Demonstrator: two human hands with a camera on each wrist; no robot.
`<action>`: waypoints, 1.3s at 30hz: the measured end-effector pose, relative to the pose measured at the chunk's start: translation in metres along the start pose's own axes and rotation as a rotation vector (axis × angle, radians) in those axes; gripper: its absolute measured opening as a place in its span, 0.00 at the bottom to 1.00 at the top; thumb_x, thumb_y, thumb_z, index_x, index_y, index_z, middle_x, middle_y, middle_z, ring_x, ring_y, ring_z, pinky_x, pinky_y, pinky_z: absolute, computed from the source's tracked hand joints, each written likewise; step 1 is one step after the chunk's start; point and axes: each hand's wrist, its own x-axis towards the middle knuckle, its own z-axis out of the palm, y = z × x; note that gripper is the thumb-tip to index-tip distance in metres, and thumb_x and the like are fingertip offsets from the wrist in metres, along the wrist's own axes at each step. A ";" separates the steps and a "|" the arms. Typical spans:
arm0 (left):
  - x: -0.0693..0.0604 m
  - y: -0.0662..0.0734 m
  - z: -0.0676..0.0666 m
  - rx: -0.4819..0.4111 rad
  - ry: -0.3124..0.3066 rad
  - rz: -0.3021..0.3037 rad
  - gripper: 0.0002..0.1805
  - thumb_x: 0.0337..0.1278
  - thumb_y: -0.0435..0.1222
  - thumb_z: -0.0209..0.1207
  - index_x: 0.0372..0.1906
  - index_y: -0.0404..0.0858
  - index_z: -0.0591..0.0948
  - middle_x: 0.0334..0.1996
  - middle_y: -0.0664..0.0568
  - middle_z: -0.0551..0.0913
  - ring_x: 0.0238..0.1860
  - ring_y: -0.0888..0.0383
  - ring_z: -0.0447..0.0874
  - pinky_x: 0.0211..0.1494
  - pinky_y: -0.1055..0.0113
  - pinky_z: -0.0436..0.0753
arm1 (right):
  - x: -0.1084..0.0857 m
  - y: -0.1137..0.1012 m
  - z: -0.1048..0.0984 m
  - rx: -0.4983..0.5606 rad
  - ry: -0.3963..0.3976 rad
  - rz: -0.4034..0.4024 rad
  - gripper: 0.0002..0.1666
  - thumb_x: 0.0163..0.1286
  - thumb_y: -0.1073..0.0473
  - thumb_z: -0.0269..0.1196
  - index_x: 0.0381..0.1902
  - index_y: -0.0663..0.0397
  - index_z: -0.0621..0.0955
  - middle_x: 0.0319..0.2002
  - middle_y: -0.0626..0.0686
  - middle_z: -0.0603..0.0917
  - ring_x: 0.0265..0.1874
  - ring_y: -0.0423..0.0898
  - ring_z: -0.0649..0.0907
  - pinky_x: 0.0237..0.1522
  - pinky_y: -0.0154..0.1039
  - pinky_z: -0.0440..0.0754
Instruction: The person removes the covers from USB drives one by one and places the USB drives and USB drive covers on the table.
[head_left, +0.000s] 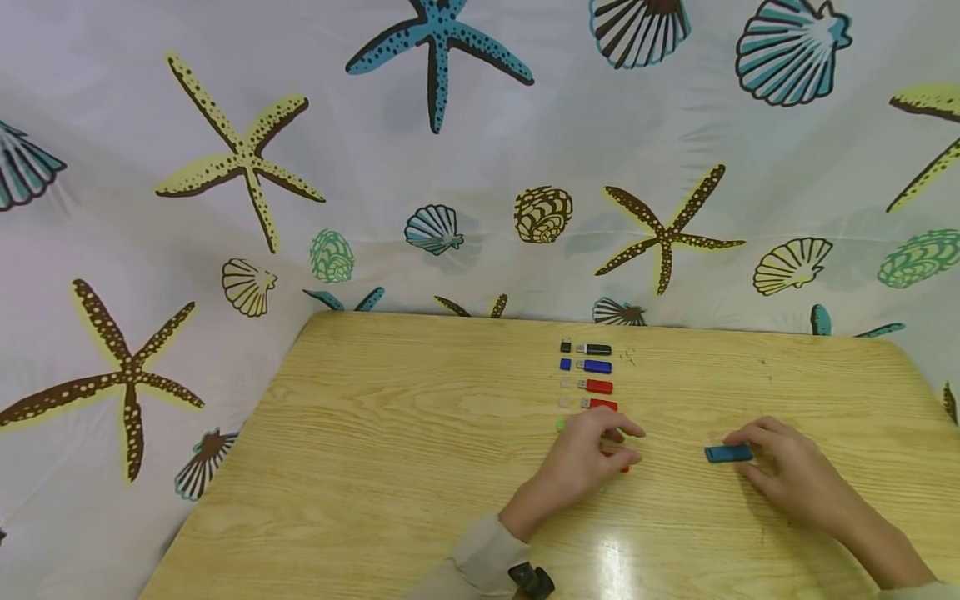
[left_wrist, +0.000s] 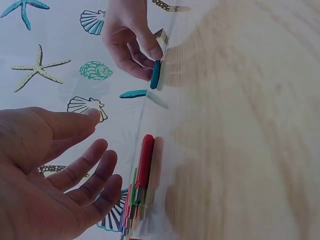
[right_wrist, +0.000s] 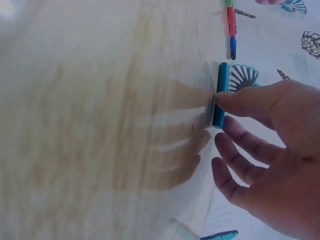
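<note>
My right hand [head_left: 795, 471] pinches a teal-blue USB stick [head_left: 729, 452] between thumb and index finger, low over the table; the other fingers are spread in the right wrist view. My left hand [head_left: 577, 458] hovers over the near end of a column of USB sticks, thumb and fingers apart, holding nothing. A red USB stick [left_wrist: 145, 162] lies near it in the left wrist view. Farther up the column lie a black stick [head_left: 597, 350], a blue stick [head_left: 597, 367] and a red stick [head_left: 599, 387]. My left hand partly hides another red stick [head_left: 603, 404].
Left of the sticks sit small caps: a black cap [head_left: 566, 346], a blue cap [head_left: 566, 364], clear ones and a green piece [head_left: 559, 425]. The wooden table [head_left: 390, 433] meets a patterned cloth [head_left: 480, 158] at its back edge. A dark watch [head_left: 531, 579] is on the left wrist.
</note>
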 end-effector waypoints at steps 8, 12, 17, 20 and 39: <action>0.005 0.005 0.009 0.036 -0.003 0.012 0.12 0.60 0.32 0.72 0.48 0.39 0.89 0.46 0.53 0.86 0.44 0.62 0.83 0.41 0.80 0.80 | 0.001 0.001 -0.001 0.050 -0.061 0.066 0.18 0.57 0.73 0.75 0.44 0.54 0.87 0.39 0.43 0.82 0.34 0.39 0.81 0.33 0.36 0.82; 0.008 0.006 0.013 0.047 -0.006 0.021 0.12 0.60 0.32 0.72 0.49 0.39 0.89 0.46 0.53 0.86 0.44 0.63 0.84 0.40 0.80 0.79 | 0.003 -0.001 -0.003 0.065 -0.125 0.147 0.14 0.60 0.69 0.74 0.44 0.56 0.87 0.36 0.44 0.81 0.31 0.36 0.77 0.30 0.33 0.79; 0.010 0.007 0.018 0.045 -0.006 0.034 0.12 0.61 0.32 0.71 0.49 0.39 0.89 0.46 0.54 0.86 0.44 0.62 0.85 0.40 0.80 0.79 | 0.003 -0.007 -0.003 0.082 -0.151 0.195 0.12 0.59 0.67 0.75 0.41 0.56 0.88 0.33 0.43 0.81 0.30 0.38 0.76 0.30 0.34 0.78; 0.012 0.008 0.021 0.036 -0.010 0.029 0.12 0.61 0.32 0.71 0.49 0.39 0.89 0.46 0.54 0.86 0.44 0.63 0.84 0.41 0.80 0.79 | 0.001 -0.010 -0.003 0.092 -0.129 0.175 0.12 0.58 0.67 0.76 0.40 0.56 0.88 0.32 0.43 0.81 0.31 0.37 0.78 0.31 0.34 0.81; 0.016 0.010 0.032 -0.014 -0.025 0.034 0.12 0.60 0.32 0.72 0.49 0.36 0.88 0.45 0.49 0.87 0.42 0.64 0.86 0.42 0.78 0.82 | 0.006 -0.044 -0.001 0.107 0.006 -0.027 0.18 0.52 0.70 0.78 0.39 0.48 0.87 0.34 0.36 0.81 0.31 0.33 0.78 0.29 0.35 0.82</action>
